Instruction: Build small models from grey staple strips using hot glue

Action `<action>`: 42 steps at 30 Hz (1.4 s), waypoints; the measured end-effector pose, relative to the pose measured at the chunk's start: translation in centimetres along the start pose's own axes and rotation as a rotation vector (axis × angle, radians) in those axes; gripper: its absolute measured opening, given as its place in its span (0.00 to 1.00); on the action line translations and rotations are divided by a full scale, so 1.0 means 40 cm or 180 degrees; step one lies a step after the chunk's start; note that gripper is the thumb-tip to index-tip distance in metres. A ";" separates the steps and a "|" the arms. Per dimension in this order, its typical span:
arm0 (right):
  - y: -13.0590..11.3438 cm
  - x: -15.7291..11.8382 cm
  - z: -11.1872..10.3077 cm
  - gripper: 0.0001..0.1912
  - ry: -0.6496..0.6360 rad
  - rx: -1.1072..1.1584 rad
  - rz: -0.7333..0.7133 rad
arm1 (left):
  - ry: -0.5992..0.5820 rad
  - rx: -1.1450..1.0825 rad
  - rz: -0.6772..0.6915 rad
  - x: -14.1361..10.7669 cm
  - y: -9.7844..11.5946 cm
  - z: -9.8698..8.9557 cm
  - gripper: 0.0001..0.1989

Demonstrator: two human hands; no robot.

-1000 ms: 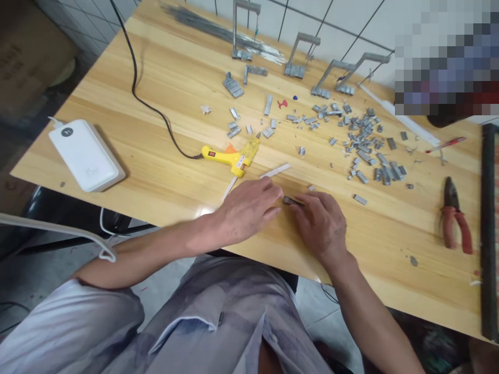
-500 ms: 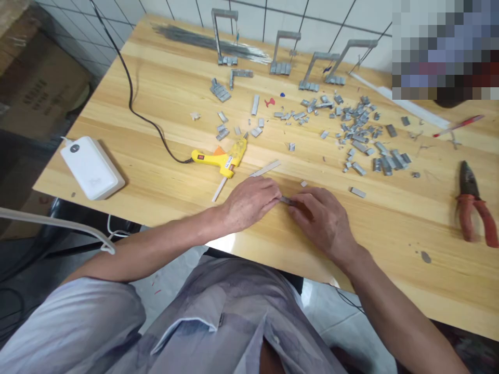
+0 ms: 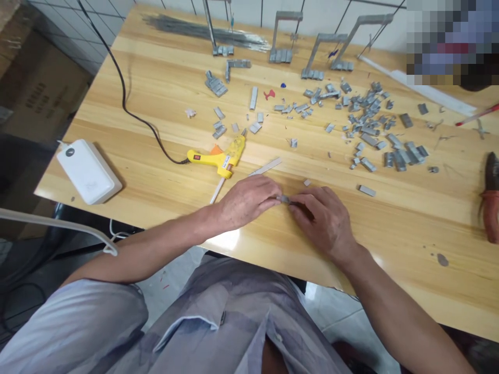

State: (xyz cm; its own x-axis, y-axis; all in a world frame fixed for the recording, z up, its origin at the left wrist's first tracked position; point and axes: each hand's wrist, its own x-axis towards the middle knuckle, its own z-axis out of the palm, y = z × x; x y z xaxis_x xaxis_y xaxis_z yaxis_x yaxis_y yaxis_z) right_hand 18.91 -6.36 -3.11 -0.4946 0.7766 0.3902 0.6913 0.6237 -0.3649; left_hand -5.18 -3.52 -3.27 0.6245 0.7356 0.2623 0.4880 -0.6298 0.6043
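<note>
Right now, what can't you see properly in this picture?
Head view only:
- The small grey metal piece between the left hand and right hand: mostly hidden by fingertips, so its shape and each grip are unclear.
- The red-handled pliers: cut off by the right edge.
- Top right corner: blurred out.
- The scattered grey clips: too small to count.

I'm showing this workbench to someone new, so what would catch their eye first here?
First, the left hand and right hand meeting at the table's near edge, pinching a small grey metal piece between the fingertips. Just beyond the left hand lies a bright yellow glue gun on its black cord. Farther back and to the right sprawls a scatter of grey metal clips.
</note>
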 end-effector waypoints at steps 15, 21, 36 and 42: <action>0.000 0.000 0.000 0.05 -0.0039 0.0060 0.0054 | -0.0012 0.0034 -0.0053 0.006 0.011 -0.008 0.03; -0.001 0.001 -0.002 0.07 -0.0079 0.0051 0.0076 | -0.0023 0.0050 -0.0051 0.007 0.012 -0.005 0.06; -0.002 -0.002 -0.011 0.08 0.0218 0.0617 0.0495 | 0.0181 0.0063 0.0201 0.002 0.005 0.000 0.05; -0.010 -0.004 -0.030 0.07 0.0370 0.1086 0.1306 | 0.0219 0.0106 0.0262 0.002 0.008 -0.003 0.04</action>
State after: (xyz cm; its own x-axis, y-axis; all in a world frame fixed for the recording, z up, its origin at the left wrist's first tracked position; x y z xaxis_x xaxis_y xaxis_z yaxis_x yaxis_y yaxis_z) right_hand 19.35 -6.86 -2.02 -0.1454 0.9594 0.2418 0.5956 0.2801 -0.7529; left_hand -5.05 -3.62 -2.99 0.6205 0.6958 0.3618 0.4576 -0.6959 0.5535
